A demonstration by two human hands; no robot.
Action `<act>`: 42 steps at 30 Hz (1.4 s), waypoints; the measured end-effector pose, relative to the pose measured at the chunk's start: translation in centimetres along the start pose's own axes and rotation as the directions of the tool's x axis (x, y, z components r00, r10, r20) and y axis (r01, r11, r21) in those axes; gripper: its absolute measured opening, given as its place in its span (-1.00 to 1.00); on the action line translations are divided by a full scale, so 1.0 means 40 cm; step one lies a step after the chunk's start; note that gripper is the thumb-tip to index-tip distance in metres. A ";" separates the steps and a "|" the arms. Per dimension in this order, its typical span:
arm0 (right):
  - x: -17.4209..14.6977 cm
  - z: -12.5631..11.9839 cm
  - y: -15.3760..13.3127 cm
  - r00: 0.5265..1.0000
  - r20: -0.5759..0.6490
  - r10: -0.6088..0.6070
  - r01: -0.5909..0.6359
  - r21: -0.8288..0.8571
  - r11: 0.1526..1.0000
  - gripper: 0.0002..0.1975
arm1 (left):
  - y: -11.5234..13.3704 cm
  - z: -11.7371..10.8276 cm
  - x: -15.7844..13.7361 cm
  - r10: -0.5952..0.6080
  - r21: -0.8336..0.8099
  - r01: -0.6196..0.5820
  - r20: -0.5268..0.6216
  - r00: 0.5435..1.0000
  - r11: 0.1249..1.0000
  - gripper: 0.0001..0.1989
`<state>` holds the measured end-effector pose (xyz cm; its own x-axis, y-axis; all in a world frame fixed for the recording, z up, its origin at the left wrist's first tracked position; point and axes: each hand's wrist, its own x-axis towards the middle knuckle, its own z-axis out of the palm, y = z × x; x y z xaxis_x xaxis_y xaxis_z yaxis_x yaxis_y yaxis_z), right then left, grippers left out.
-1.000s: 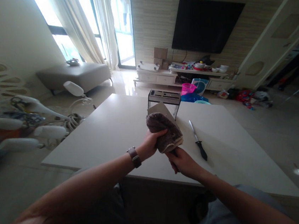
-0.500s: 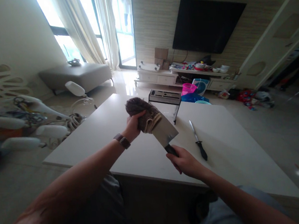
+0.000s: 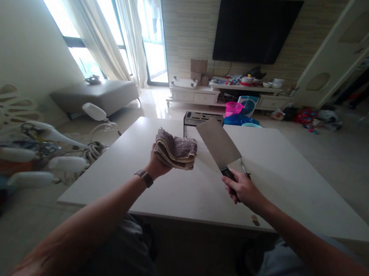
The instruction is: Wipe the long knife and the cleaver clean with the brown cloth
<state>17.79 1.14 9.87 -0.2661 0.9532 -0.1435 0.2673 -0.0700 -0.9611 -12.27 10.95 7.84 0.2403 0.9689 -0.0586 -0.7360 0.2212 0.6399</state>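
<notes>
My left hand grips a folded grey-brown cloth above the white table. My right hand is wrapped round the black handle of a cleaver, its broad blade tilted up and to the left. Cloth and blade are apart. Behind my right hand lies a sharpening steel, mostly hidden by the cleaver and the hand. A black knife block or rack stands on the far side of the table, partly covered by the blade.
A small brown piece lies at the table's near edge. Several white lamp shades reach toward the table's left side. Past the table are a pink basket, a low TV cabinet and a grey bench.
The cleaver has come away from the cloth and moved right, its blade now bare. The cloth has opened out in my left hand. The sharpening steel is now mostly covered.
</notes>
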 end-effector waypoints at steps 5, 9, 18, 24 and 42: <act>0.006 -0.007 -0.002 1.000 -0.014 -0.018 0.019 0.029 0.999 -0.63 | -0.106 0.021 -0.007 -0.184 -0.125 0.190 0.058 0.981 0.974 -0.26; 0.010 -0.008 -0.009 1.000 -0.018 -0.020 0.021 0.069 0.997 -0.62 | -0.200 0.055 -0.014 -0.238 -0.167 0.260 0.143 0.961 0.951 -0.18; -0.004 -0.035 -0.021 0.996 -0.085 -0.037 0.048 0.136 0.990 -0.65 | -0.228 0.007 0.029 -0.219 0.513 0.417 -0.402 0.889 0.750 -0.60; -0.007 -0.025 -0.014 0.996 -0.087 0.022 -0.008 0.165 0.986 -0.72 | -0.212 0.031 0.011 0.091 0.702 0.251 -0.411 0.907 0.666 -0.80; 0.095 0.109 0.047 0.984 -0.009 -0.175 0.175 -0.050 0.983 -0.76 | -0.271 0.173 -0.097 -0.217 0.445 0.206 -0.028 0.976 0.871 -0.65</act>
<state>13.25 3.36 6.51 -0.3003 0.9534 0.0294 0.2627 0.1123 -0.9583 -0.83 4.01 6.44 0.3759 0.9008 -0.2174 -0.3097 0.3432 0.8867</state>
